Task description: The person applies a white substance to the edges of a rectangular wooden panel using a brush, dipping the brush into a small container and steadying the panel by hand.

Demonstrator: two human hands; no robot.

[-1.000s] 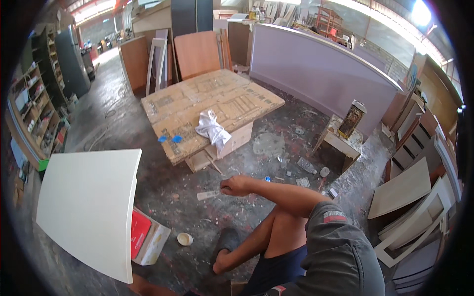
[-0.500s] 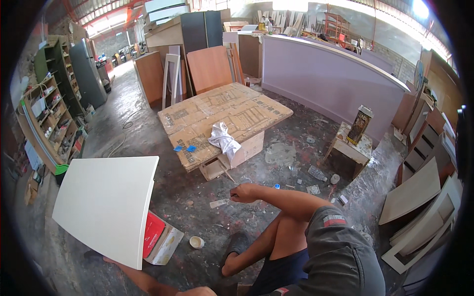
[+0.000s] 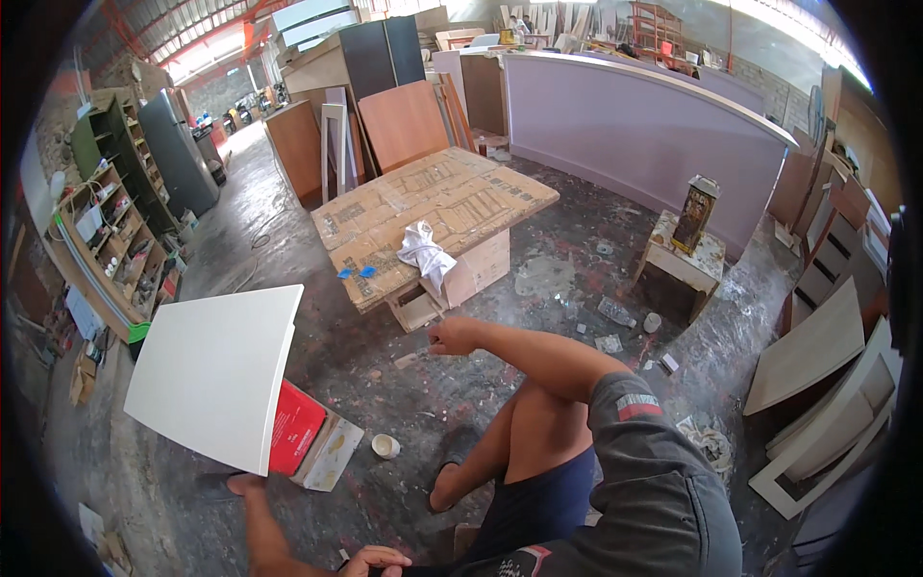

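My right hand (image 3: 457, 336) is stretched out over the floor, just short of the low table, with its fingers closed. A thin, flat, pale blade, like that of a putty knife (image 3: 411, 360), sticks out to the left of it. My left hand (image 3: 379, 560) is low at the bottom edge, near my lap, with its fingers curled together; what they hold, if anything, is hidden. To the left, a large off-white panel (image 3: 213, 370) lies tilted on top of a red and white carton (image 3: 306, 433). A small pale cup (image 3: 386, 446) stands on the floor beside the carton.
A low table (image 3: 433, 207) topped with cardboard carries a white cloth (image 3: 425, 254) and blue scraps (image 3: 366, 272). On the right, a metal can (image 3: 694, 216) stands on a stained stool (image 3: 681, 262). Panels and frames (image 3: 808, 356) lean at the far right. A plastic bottle (image 3: 616, 312) litters the floor.
The view has shifted, so the floor and carton sit higher in it. My right hand and the blade have moved slightly away from me and left. More of my left hand's fingers shows.
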